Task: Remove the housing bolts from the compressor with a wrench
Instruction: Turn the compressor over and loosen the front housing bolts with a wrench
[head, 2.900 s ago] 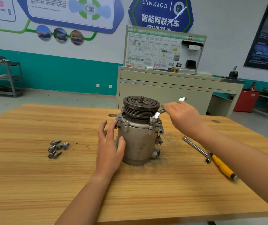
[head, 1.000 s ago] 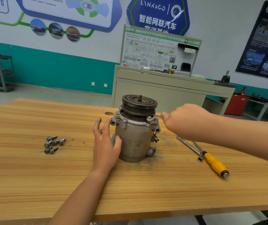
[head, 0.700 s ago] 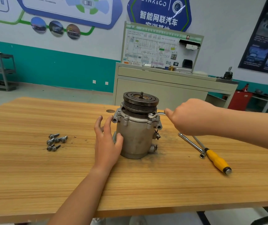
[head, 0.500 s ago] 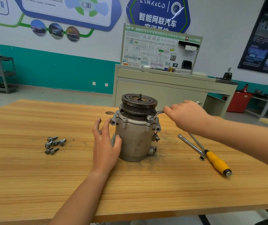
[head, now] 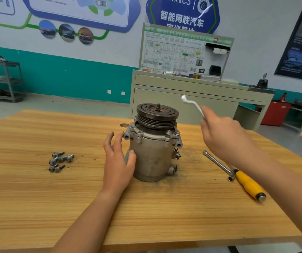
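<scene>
The compressor stands upright on the wooden table, roughly midway between the left and right edges and closer to the far edge than the near one, with its dark grooved pulley on top. Two bolts sit in the flange on the right side, just under the pulley.

The left hand is laid flat against the left side of the housing. Its fingers are spread apart and fairly straight, and the thumb presses on the front of the body.

The right hand is raised above the table to the right of the compressor, its fingers curled round the shaft of a silver wrench. The wrench is blurred. Its ring end points up and to the left, in the air above and to the right of the pulley, touching nothing on the compressor.

A small cluster of loose bolts lies towards the left edge, well apart from the compressor. Towards the right edge a slim metal socket bar lies at a slant, and a yellow-handled screwdriver lies just beside it, its handle towards the near edge. Dark grime marks the wood around the compressor's base.

Beyond the far edge stands a pale cabinet carrying a wiring-diagram board
</scene>
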